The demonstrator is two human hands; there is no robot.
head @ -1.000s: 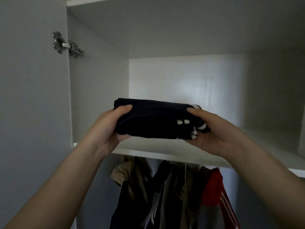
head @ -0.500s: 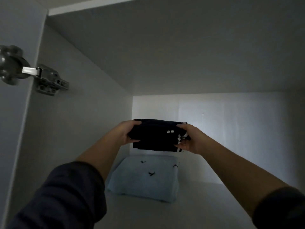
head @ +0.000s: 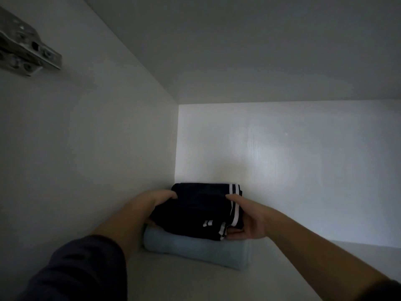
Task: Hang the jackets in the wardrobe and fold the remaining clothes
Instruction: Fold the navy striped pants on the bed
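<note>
My left hand (head: 159, 203) and right hand (head: 249, 224) clasped opposite ends of the dark folded garment (head: 201, 210), its long axis left-to-right, directly atop the light blue fold (head: 195, 250).

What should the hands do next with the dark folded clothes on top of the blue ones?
Probably let go and slide out sideways. The dark striped garment already seems to lie on the light blue folded garment in the back left corner of the shelf, while the left hand and right hand grip its sides.
</note>
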